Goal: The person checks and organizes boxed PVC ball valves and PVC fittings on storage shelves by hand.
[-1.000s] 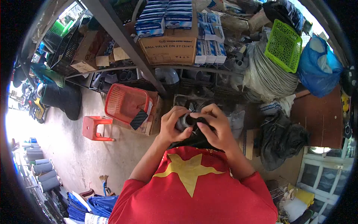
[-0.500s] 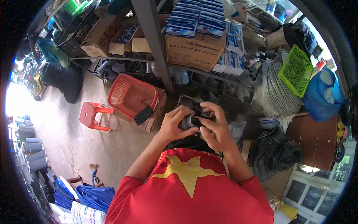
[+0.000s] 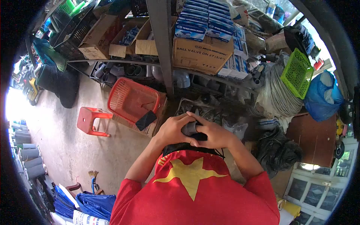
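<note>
A grey plastic pipe fitting [image 3: 189,128] sits between my two hands, close in front of my chest. My left hand [image 3: 173,129] is closed around its left side, with the thumb below and the fingers over the top. From the right, my right hand [image 3: 215,134] is closed on the same fitting, its fingertips reaching over to meet those of the left. Much of the fitting is covered by fingers, so its full shape is hidden. Just beyond the hands, a dark crate [image 3: 184,104] holds dark fittings.
A red plastic basket [image 3: 129,101] rests on cardboard to the left, with a dark flat item [image 3: 146,120] at its edge. Beside it stands a red stool [image 3: 89,120]. Ahead, a metal post [image 3: 161,45] and shelf carry a ball valve carton [image 3: 202,54]. Coiled pipe [image 3: 279,92] lies right.
My right hand has come down from raised, spread fingers and wrapped over the fitting. My left hand has shifted slightly and still holds it. The view has tilted a little.
</note>
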Motion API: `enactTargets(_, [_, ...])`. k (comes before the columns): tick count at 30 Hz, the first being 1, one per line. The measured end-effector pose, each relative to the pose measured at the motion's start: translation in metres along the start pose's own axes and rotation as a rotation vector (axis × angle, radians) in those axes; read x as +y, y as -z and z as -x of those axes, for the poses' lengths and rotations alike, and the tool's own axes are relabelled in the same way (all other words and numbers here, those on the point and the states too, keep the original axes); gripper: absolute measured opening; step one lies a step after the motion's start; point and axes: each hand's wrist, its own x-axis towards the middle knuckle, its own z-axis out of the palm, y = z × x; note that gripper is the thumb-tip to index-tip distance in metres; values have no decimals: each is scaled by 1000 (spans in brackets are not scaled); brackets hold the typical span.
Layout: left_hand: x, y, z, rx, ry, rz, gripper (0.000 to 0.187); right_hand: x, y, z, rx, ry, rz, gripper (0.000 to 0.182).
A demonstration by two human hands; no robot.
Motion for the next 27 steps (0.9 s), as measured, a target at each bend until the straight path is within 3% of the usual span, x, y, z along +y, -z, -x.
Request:
enactTargets(1, [-1, 1, 0, -2, 13, 2, 81, 7, -4, -4, 54, 80, -23, 45])
enactTargets(4, [-3, 6, -4, -25, 121, 84, 82, 12, 0, -14, -22, -54, 15, 44])
enactTargets(7, [-2, 8, -8, 40, 171, 390, 84, 15, 7, -22, 71, 26, -14, 38])
enactTargets(11, [-2, 30, -12, -15, 249, 518, 81, 15, 16, -24, 216, 106, -108, 32])
enactTargets(12, [-3, 32, -13, 17, 191, 555, 69, 11, 16, -24, 251, 117, -132, 31])
enactTargets(16, [-15, 46, -8, 24, 273, 277, 52, 8, 22, -19, 367, 41, -160, 28])
enactTargets(19, [-9, 34, -4, 191, 437, 629, 46, 6, 14, -18, 431, 47, -298, 27])
enactTargets(22, [-10, 32, -6, 311, 354, 724, 41, 18, 14, -9, 328, 58, -316, 28])
enactTargets(27, [-9, 33, -5, 292, 292, 773, 41, 4, 30, -4, 336, 83, -245, 23])
